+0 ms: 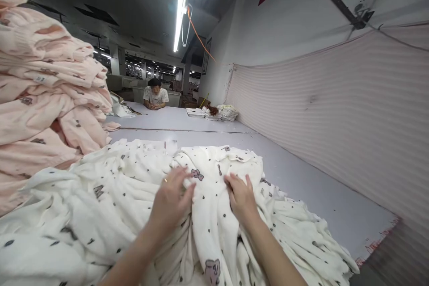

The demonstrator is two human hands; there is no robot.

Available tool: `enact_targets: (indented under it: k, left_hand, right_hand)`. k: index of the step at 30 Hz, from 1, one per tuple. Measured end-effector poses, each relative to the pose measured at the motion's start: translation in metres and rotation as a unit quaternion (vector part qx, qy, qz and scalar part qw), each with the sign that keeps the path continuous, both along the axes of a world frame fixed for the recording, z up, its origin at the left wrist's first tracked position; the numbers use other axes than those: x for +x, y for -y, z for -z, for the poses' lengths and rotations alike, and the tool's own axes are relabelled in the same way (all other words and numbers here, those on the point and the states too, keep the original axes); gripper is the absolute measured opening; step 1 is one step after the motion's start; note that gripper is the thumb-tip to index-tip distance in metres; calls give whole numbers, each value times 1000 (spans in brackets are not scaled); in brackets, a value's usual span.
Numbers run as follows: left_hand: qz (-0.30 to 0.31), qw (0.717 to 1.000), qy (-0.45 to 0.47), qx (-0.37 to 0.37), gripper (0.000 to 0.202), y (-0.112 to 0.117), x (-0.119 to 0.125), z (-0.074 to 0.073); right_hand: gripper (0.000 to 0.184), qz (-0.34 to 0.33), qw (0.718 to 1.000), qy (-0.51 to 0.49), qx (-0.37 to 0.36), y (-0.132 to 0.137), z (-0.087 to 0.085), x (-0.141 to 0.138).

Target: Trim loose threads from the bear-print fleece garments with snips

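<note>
White fleece cloth [209,201] with small dark specks and pinkish-brown bear and bunny prints lies heaped in front of me. My left hand [172,196] is over the left part of the upper piece, beside a bunny print. Its fingers and thumb are apart, slightly blurred, with no cloth visibly gripped. On the right side of the same piece rests my right hand [241,199], fingers bent a little and spread, the tips touching the fabric. Between my hands the cloth falls in long folds towards me. The undersides of both hands are hidden.
A tall stack of pink printed fleece garments [50,98] rises on the left. Across the pale table [161,118], a person [156,94] leans on the far edge. Folded white stacks [211,113] sit at the back right. A striped cloth-covered wall [328,111] borders the right.
</note>
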State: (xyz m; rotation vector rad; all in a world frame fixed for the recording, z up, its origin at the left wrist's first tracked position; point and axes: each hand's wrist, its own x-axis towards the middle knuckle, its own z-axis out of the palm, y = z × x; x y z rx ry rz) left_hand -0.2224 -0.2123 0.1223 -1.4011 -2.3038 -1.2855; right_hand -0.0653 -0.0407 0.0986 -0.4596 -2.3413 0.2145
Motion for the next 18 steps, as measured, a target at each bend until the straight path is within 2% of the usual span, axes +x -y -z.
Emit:
enact_targets:
  k: [1,2,4,6,8,10,12,14,17,18]
  left_hand:
    - [-41,998,-40,-5,41,-16,-21,-10]
    - [-53,997,-53,-10,47,-33,-36,-16]
    - [-26,996,-77,-39,55,-70,-49,-18]
    - [40,991,-100,-74,58,-102,-41,-7]
    - [95,982,-126,-103,59,-124,-23,9]
    - [117,976,-141,-118,58,-135,-9,22]
    - [115,975,-155,-113,54,-135,-2,33]
    - [87,977,-183,-61,51,-122,2,48]
    - [20,975,-213,54,55,-87,16,85]
    - [18,976,-212,47,60,-78,23,98]
  right_hand:
    - [37,7,1000,-3,8,-5,22,7]
    - [39,14,1000,-7,14,-8,45,18]
    - [43,25,999,-15,23,-9,92,49]
    - [47,39,998,-39,36,-12,131,81]
    - [50,49,997,-59,25,-23,153,105]
    - [51,24,998,-61,-1,-42,158,119]
    - [50,-14,998,-49,-27,-62,154,123]
    - [47,-35,997,-40,-50,-76,147,120]
    - [31,-41,995,-41,-82,-79,139,115]
    - [25,-44,994,-41,-94,-78,136,113]
